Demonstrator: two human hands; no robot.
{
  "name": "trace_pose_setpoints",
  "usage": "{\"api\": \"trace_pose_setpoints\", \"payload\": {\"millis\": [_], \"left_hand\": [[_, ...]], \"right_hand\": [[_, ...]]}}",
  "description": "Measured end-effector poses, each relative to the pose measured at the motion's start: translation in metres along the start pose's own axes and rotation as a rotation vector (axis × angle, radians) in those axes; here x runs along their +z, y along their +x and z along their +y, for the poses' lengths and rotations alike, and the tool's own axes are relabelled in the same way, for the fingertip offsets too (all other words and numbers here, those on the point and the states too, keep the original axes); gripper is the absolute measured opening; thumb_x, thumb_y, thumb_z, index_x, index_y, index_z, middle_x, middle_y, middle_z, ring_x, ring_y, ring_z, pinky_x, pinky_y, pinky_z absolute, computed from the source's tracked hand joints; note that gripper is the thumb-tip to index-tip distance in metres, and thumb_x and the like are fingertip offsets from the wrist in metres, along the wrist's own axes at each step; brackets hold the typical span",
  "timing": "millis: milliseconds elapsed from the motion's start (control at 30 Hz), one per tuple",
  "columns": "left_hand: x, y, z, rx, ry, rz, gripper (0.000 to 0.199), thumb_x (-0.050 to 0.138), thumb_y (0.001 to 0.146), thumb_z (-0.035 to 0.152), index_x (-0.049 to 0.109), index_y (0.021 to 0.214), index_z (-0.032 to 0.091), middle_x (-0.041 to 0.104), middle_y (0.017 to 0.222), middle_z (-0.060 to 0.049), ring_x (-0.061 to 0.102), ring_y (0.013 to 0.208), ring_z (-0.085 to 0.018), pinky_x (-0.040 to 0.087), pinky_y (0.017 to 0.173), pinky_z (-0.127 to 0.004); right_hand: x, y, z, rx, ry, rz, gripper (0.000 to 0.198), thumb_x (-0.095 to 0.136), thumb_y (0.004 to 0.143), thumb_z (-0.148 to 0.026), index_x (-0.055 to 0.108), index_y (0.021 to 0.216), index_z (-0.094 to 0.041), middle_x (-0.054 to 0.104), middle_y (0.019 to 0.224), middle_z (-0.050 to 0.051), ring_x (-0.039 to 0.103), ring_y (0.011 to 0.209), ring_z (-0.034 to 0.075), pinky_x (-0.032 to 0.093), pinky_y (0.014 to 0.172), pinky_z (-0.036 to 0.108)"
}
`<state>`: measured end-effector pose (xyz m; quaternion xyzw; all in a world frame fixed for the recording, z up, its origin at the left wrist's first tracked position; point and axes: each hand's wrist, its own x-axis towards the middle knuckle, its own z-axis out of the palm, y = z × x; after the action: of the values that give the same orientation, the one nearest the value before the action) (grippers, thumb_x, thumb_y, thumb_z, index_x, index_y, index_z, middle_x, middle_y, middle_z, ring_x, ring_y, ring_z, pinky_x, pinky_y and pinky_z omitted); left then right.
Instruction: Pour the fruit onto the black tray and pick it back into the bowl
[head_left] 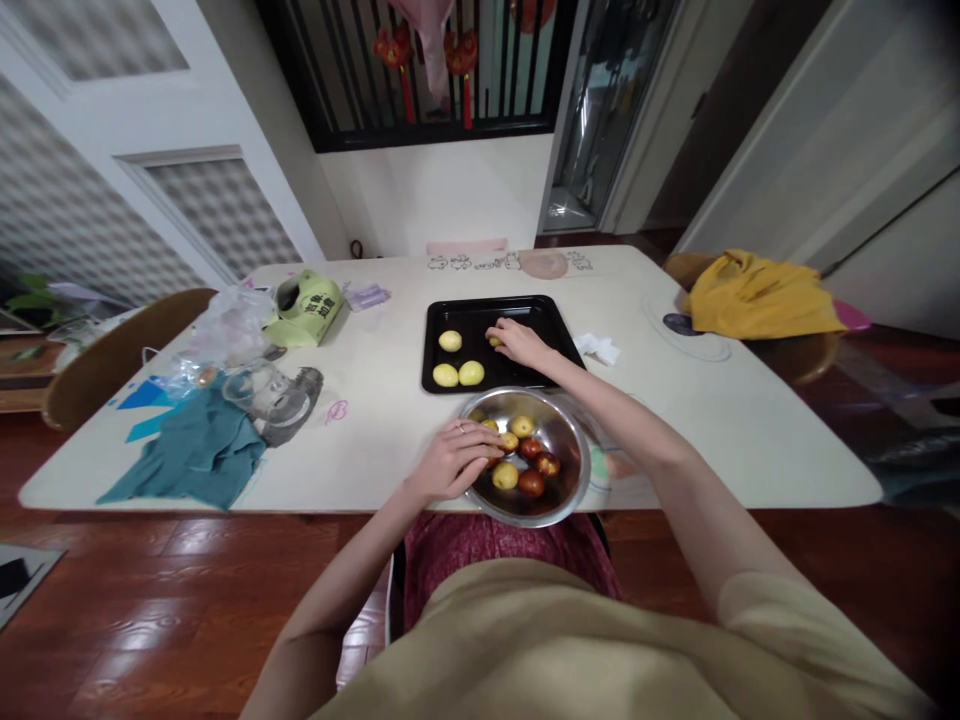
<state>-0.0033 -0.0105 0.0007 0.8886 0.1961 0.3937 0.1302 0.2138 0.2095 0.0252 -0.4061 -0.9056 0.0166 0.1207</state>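
Observation:
Over the black baking tray (529, 310), my right hand (517, 342) is closed with a yellow-green jujube-like fruit (493, 341) at its fingertips. Three more yellow-green fruits (450, 341) lie on the tray's left part. My left hand (456, 458) reaches over the left rim of a steel bowl (574, 480), its fingers stretched across the fruits and the thumb apart. Inside the bowl are several yellow-green and red-brown fruits (531, 484); some are hidden under the left fingers. The bowl stands at the table's front edge, just in front of the tray.
On the white table (390, 400), a green box (311, 310), plastic bags (232, 325), a clear jug (262, 390) and a teal cloth (195, 450) are to the left. A crumpled tissue (598, 348) lies right of the tray. A yellow garment (757, 300) hangs over a chair at right.

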Motion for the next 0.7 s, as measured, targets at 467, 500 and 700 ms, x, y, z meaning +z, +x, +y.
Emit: {"api": "trace_pose_setpoints", "payload": {"millis": [467,500,700], "left_hand": [[0.0,0.0,0.001,-0.017,0.0,0.001,0.035,0.042,0.111,0.026,0.075,0.122,0.022,0.081,0.126,-0.009,0.075,0.119,-0.025,0.055,0.105,-0.047],[0.0,0.0,0.001,-0.014,-0.005,0.002,0.036,0.041,0.111,0.026,0.075,0.122,0.021,0.08,0.126,-0.01,0.075,0.119,-0.025,0.055,0.105,-0.047],[-0.001,-0.001,0.002,-0.04,-0.006,-0.009,0.037,0.04,0.111,0.027,0.075,0.122,0.021,0.08,0.125,-0.01,0.074,0.119,-0.026,0.054,0.104,-0.047]], "right_hand": [[-0.064,-0.143,-0.07,-0.073,0.56,0.198,0.026,0.065,0.102,-0.033,0.071,0.124,-0.023,0.075,0.12,0.01,0.071,0.101,0.024,0.06,0.092,0.04],[-0.066,-0.154,-0.078,-0.079,0.575,0.176,0.026,0.065,0.102,-0.033,0.071,0.125,-0.023,0.075,0.121,0.01,0.072,0.107,0.025,0.06,0.096,0.041],[-0.054,-0.193,-0.102,-0.117,0.616,0.015,0.025,0.067,0.103,-0.03,0.073,0.127,-0.026,0.077,0.127,0.009,0.073,0.121,0.027,0.059,0.109,0.047]]}}
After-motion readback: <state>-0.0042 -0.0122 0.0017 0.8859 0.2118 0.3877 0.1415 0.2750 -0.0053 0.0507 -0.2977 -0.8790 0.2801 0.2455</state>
